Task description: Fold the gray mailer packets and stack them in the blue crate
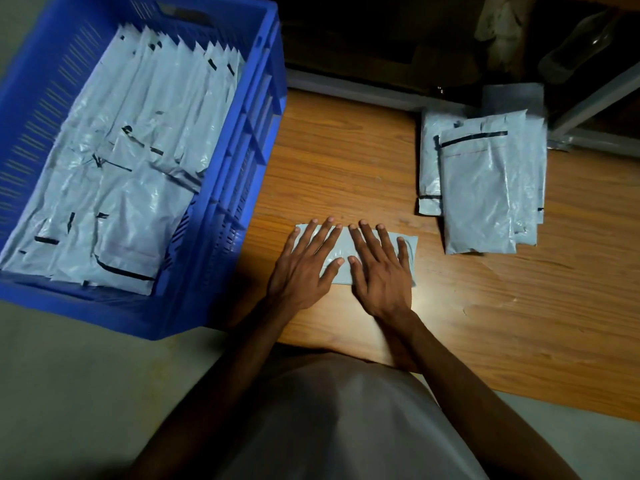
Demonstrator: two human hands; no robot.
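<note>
In the head view, the blue crate [221, 216] fills the upper left of the frame and already holds a good many gray packets [138, 161] — one row stands on edge toward the top, and others lie flatter and overlapping nearer the bottom of the crate. That part of the job looks well advanced. At the right of the frame a small pile of unfolded packets [481, 188] lies on the wooden table [346, 161], well apart from the crate, so several folds appear to be left.

At the centre of the frame one folded packet [408, 245] lies flat on the table, just right of the crate's wall. It seems to be at the creasing step and not yet ready for stacking.

Both forearms reach up from the bottom of the frame. The left hand [304, 268] and the right hand [381, 268] lie palm down side by side on this packet, fingers straight and spread, thumbs nearly meeting — neither curls round it; they press it flat against the table.
</note>
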